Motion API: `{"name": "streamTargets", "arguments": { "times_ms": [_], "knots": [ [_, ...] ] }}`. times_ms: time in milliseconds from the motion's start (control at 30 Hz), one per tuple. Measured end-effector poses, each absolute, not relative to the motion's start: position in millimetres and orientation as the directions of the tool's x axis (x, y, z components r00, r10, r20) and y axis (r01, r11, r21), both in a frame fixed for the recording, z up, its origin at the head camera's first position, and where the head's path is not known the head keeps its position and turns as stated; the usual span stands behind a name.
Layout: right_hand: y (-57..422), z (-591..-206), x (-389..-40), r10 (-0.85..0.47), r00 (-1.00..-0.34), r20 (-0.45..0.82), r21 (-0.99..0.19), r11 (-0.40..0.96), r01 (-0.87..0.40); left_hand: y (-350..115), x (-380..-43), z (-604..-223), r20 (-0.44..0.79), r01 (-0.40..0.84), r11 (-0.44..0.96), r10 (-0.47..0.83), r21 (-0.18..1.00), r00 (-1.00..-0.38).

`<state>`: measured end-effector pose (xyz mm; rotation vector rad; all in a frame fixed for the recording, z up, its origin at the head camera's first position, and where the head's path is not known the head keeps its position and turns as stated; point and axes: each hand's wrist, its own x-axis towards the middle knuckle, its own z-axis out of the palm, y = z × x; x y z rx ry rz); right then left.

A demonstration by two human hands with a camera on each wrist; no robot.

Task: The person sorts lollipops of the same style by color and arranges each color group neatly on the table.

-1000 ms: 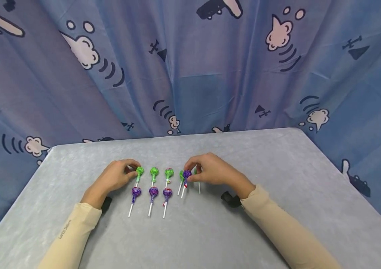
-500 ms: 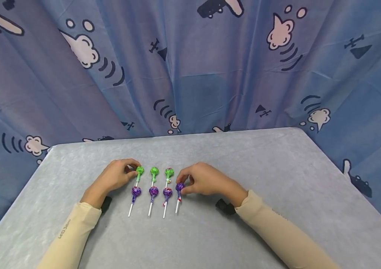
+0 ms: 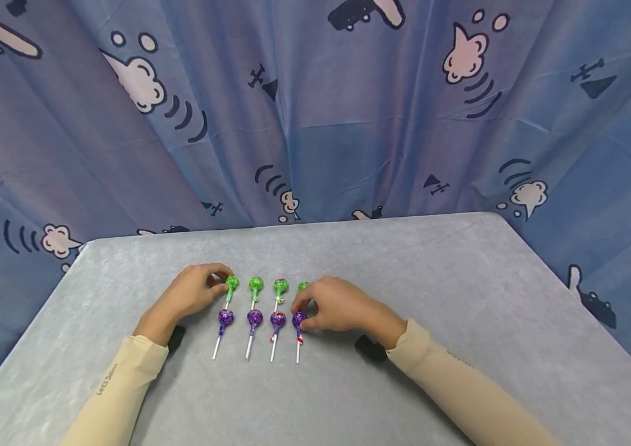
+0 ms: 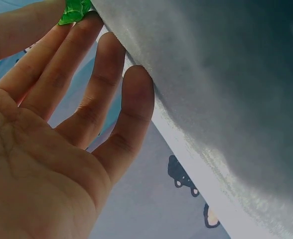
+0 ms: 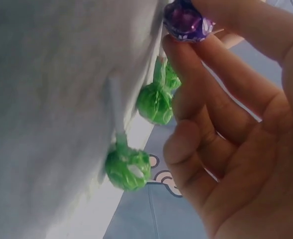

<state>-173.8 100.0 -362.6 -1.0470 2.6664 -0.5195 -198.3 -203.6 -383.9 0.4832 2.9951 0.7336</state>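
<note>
My left hand (image 3: pixel 195 292) pinches the head of a green lollipop (image 3: pixel 231 283) at the left end of the back row. Its green wrapper (image 4: pixel 75 11) shows between thumb and fingers in the left wrist view. The right hand (image 3: pixel 340 305) holds a purple lollipop (image 3: pixel 298 319) by its head, thumb and forefinger on either side, at the right end of the front row. That lollipop's white stick points toward me. Behind the right hand a green lollipop (image 3: pixel 303 286) is mostly hidden; the right wrist view shows green lollipops (image 5: pixel 128 169) lying past the fingers.
Two more green lollipops (image 3: pixel 256 284) lie in the back row, and three purple lollipops (image 3: pixel 254 318) in front of them. A grey cloth covers the table (image 3: pixel 270 402). A blue patterned curtain (image 3: pixel 326 155) hangs behind its far edge.
My right hand has brought the purple lollipop left and toward me, from over the green ones to the front row's right end. The left hand has stayed in place.
</note>
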Motion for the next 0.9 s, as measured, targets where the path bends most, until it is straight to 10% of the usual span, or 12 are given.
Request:
{"name": "streamTargets", "arguments": {
  "times_ms": [900],
  "knots": [
    [97, -360, -171, -0.731, -0.681, -0.031, -0.462, 0.615, -0.639, -203, -198, -383, 0.045, 0.295, 0.843, 0.308, 0.451, -0.95]
  ]
}}
